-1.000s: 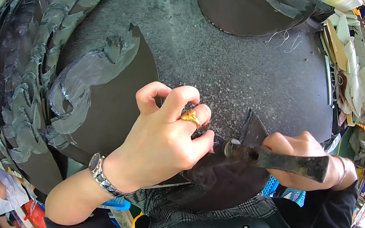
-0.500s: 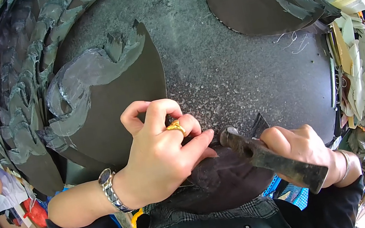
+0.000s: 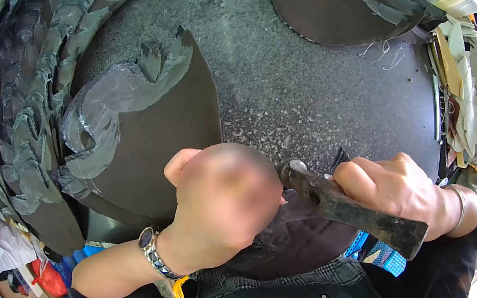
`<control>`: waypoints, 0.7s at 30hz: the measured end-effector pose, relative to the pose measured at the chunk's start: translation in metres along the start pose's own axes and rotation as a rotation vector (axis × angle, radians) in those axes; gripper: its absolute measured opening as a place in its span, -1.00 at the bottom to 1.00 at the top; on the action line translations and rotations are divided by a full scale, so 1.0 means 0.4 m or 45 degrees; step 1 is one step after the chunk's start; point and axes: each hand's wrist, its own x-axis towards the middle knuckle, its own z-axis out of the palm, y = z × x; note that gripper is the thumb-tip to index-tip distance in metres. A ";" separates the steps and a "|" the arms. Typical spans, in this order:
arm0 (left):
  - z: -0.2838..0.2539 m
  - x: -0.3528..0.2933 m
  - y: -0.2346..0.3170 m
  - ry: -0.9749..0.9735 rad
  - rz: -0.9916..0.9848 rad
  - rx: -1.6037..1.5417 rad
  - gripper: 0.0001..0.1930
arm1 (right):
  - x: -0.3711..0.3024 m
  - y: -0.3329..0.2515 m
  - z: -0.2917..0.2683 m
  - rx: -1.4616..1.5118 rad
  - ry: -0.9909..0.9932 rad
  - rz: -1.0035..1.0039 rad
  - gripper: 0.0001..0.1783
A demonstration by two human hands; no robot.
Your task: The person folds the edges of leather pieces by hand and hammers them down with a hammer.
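My right hand (image 3: 392, 189) is wrapped round the handle of a worn metal hammer (image 3: 349, 206). The hammer's rounded face is close to my left hand's fingertips. My left hand (image 3: 225, 198) is bent over the edge of a dark brown leather-like piece (image 3: 307, 241) lying at the table's near edge, against my apron. A blur covers most of its fingers; they look curled in on that edge. Just beyond the hammer, a small dark pointed scrap (image 3: 339, 159) sticks up.
Large dark cut pieces with grey, glue-like coated edges (image 3: 167, 120) lie at left, beside a tall overlapping stack (image 3: 35, 120). Another stack (image 3: 327, 1) sits far right. Loose white threads (image 3: 387, 54) and pale specks lie on the dark tabletop (image 3: 279, 91). Another person (image 3: 2, 242) is at far left.
The hammer head has moved slightly left and up, closer to my left fingers. My left hand has shifted a little right and down, its fingers more curled in.
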 end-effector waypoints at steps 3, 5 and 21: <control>-0.011 -0.008 0.016 0.018 -0.212 0.035 -0.71 | 0.003 0.001 0.011 -0.060 0.057 -0.038 -0.72; -0.016 -0.014 0.015 -0.024 -0.275 -0.017 -0.73 | 0.002 -0.001 0.015 -0.072 0.070 -0.022 -0.72; 0.000 -0.045 0.045 0.074 -0.276 0.055 -0.74 | 0.020 -0.005 0.007 -0.102 0.025 -0.089 -0.75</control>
